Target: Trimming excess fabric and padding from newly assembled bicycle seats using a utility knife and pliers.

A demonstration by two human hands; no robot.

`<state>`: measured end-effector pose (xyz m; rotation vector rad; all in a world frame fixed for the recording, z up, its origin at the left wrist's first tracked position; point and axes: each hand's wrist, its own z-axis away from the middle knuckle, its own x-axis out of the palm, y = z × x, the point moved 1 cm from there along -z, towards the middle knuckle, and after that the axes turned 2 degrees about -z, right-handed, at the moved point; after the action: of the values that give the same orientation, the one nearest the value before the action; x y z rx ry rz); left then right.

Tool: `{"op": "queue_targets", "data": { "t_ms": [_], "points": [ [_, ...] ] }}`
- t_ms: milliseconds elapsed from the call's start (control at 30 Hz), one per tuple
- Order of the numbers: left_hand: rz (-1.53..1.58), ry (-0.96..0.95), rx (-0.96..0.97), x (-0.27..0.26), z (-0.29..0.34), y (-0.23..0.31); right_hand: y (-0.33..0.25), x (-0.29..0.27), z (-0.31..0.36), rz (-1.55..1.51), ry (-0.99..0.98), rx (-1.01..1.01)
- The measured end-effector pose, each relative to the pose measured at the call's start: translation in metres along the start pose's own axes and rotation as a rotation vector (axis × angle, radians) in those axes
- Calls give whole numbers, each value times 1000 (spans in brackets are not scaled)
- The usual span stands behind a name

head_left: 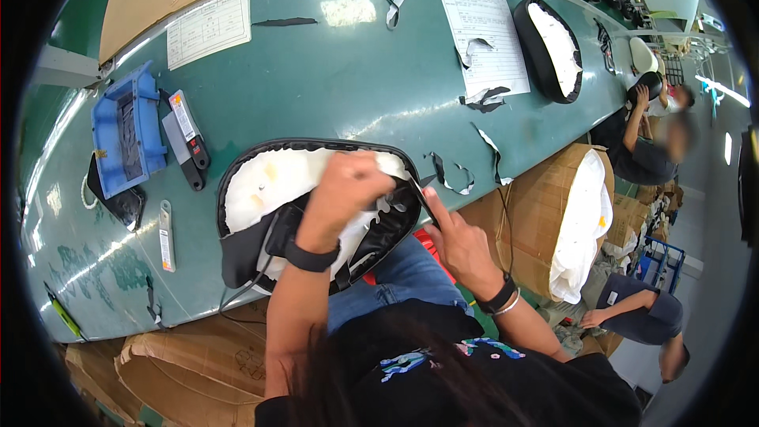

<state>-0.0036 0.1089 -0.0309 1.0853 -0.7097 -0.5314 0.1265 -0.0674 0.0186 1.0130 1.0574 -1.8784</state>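
Observation:
A padded seat (265,182) with white foam and a black cover lies at the table's near edge, in front of my body. The cover's shiny black inner side (387,229) shows on its right half. My left hand (348,190) is closed above the foam, its fingers curled; what they pinch is hidden. At the seat's right rim, my right hand (458,241) grips a slim dark knife (428,209), index finger stretched along it. The knife's tip points at the cover's edge. A black flap (245,253) hangs at the seat's left.
A blue bin (126,138), flat knives with black handles (192,162) and a pale strip-shaped tool (167,236) lie to the left. Black scraps (455,178), paper sheets (474,24) and another seat (553,47) are farther off. A cardboard box (522,229) stands right, near other people (644,308).

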Motion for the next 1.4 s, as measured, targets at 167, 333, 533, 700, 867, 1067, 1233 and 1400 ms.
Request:
{"op": "queue_targets", "data": {
  "t_ms": [167, 333, 533, 700, 867, 1067, 1233, 1400],
  "points": [
    [660, 251, -7, -16, 2, 4, -19, 5, 34, -122, 75, 17],
    [-855, 361, 516, -36, 17, 47, -8, -22, -4, 105, 14, 35],
    [-862, 297, -43, -64, 46, 45, 22, -61, -94, 280, -3, -237],
    [-375, 465, 236, -33, 55, 35, 16, -69, -131, 257, -157, -552],
    [-1108, 559, 221, 5, 17, 19, 12, -82, -151, 311, -190, -714],
    [-579, 438, 142, -22, 2, 20, 14, -77, -147, 299, -161, -718],
    [95, 486, 30, -30, 9, 15, 13, -59, -105, 256, -238, -452],
    [276, 395, 304, -29, 19, 9, 12, -58, -82, 128, -148, -332]
  ]
}}
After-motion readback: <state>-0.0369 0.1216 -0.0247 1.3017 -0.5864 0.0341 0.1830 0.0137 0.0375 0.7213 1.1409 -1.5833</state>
